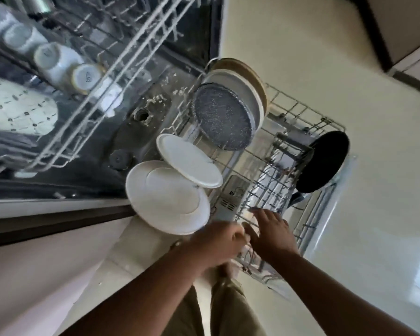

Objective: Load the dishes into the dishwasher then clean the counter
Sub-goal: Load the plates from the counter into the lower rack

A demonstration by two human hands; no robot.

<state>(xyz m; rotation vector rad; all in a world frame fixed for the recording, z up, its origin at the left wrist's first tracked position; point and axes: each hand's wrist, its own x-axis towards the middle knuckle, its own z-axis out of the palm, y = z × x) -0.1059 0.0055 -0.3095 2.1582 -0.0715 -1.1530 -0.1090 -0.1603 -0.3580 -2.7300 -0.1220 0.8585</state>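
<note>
The dishwasher's lower rack (308,110) is pulled out over the open door (232,197). Two white plates (170,197) (189,161) stand tilted in it. Behind them a grey speckled plate (223,117) leans against a white and a beige plate (250,76). A black pan (325,161) stands at the rack's right side, beside a wire cutlery basket (272,185). My left hand (218,243) is curled at the rack's near edge; motion blur hides what it grips. My right hand (269,231) lies spread over the near wires, holding nothing.
The upper rack (121,69) juts out at top left with several white cups (56,59) and a patterned white dish (17,110). Pale floor (313,44) lies right of the machine, a cabinet base (398,32) at top right. My legs (228,311) stand close to the door.
</note>
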